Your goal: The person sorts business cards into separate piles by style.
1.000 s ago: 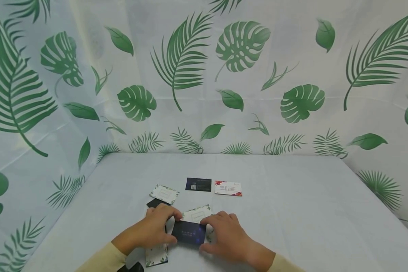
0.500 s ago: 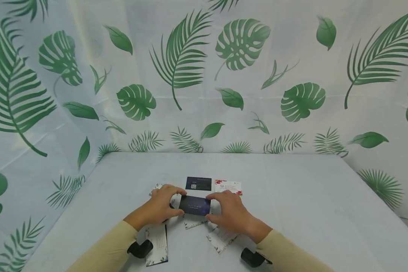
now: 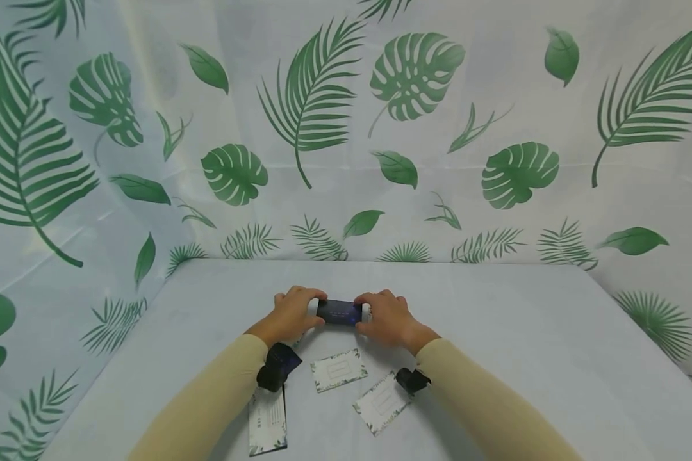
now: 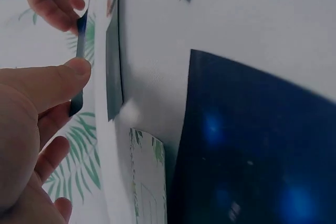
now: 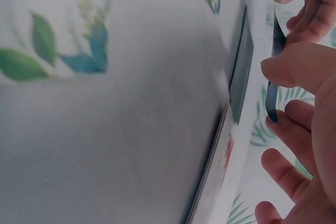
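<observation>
Both hands hold a dark blue business card (image 3: pixel 339 312) up at the middle of the table, over the spot where a dark card with a QR code lies. My left hand (image 3: pixel 293 314) pinches its left end between thumb and fingers. The right end is pinched by my right hand (image 3: pixel 387 318). Each wrist view shows the held card edge-on, a thin bent dark strip (image 5: pixel 271 95). Below it in the right wrist view lie a greyish dark card (image 5: pixel 242 66) and a white card with red print (image 5: pixel 223 166), both mostly hidden in the head view.
Nearer on the table lie white leaf-bordered cards: one in the middle (image 3: pixel 339 370), one tilted at right (image 3: pixel 382 403), and a stack at left (image 3: pixel 268 422). Another dark blue card (image 4: pixel 252 140) is beside the left wrist. A leaf-print cloth (image 3: pixel 403 128) hangs behind.
Both hands have lifted the dark blue card from the near cards and carried it away from the body, over the back row. The leaf-bordered cards beneath are now uncovered.
</observation>
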Demonstrator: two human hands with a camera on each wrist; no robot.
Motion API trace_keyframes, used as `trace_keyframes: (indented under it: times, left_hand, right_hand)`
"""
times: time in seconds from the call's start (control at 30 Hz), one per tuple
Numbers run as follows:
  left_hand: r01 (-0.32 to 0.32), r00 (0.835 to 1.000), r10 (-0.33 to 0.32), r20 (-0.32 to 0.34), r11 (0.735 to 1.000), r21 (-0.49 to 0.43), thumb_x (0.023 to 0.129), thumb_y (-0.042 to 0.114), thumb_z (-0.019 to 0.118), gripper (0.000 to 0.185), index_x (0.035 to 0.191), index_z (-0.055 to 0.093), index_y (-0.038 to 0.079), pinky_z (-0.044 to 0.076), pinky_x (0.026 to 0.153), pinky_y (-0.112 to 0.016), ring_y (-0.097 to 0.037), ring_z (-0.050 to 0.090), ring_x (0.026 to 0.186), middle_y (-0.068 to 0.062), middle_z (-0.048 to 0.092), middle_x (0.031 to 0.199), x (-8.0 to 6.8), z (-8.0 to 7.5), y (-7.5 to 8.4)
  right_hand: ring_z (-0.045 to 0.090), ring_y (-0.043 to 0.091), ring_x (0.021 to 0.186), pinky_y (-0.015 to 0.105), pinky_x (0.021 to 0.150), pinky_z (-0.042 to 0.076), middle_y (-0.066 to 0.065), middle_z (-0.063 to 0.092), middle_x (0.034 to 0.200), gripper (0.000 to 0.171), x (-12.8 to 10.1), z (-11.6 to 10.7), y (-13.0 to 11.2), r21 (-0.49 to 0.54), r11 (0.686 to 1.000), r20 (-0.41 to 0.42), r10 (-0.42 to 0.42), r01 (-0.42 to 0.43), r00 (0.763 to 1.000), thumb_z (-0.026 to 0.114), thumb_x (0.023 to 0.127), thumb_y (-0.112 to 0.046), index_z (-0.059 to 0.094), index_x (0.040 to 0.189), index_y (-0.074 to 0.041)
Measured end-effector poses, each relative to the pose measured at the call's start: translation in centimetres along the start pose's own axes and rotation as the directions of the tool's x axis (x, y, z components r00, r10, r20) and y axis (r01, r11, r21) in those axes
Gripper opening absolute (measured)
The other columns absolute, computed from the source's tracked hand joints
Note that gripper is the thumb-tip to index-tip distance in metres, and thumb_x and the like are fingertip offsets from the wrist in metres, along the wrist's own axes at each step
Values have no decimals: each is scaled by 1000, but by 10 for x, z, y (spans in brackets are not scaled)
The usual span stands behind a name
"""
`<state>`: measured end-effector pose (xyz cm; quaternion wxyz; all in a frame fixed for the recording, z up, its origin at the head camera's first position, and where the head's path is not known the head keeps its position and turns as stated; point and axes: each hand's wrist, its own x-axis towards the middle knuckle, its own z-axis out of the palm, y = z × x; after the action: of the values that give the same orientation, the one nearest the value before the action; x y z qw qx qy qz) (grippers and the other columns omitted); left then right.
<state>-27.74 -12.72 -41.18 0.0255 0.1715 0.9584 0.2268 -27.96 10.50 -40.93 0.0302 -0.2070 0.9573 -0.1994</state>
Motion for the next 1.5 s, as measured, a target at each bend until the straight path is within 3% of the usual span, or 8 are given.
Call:
trace_keyframes:
  times: [0.33,0.93,1.27,1.5]
  left_hand:
    - [36,999,-36,5,999,11,92,26,76,47,135,60,17,23,99,-53,-27,42,131,-3,58,134,15,8,-1]
    - [166,985,-166,37,986,13,93,29,73,51,138,58,13,25,100,-53,-30,43,128,-9,56,137,14,15,2]
    - [166,985,-166,36,986,-7,93,29,73,51,139,58,15,24,101,-53,-30,43,129,-11,55,137,15,15,-1]
    - [155,987,-155,29,988,-10,92,31,75,54,140,57,16,25,100,-54,-31,42,131,-9,57,138,15,14,-2]
  right_hand:
    - [48,32,122,53,101,31,10,62,125,48,14,7,4,-35,995,30,98,-97,995,72,90,-28,62,134,-14]
    - [47,32,123,55,100,31,11,60,131,50,15,8,2,-39,990,96,138,-135,986,72,89,-27,61,136,-15]
    - [47,33,124,55,100,32,11,60,130,49,18,9,2,-63,991,98,121,-115,988,71,90,-28,60,137,-16]
    - [46,33,126,56,101,31,11,58,138,58,15,9,3,-41,993,73,116,-113,991,72,90,-32,54,142,-13]
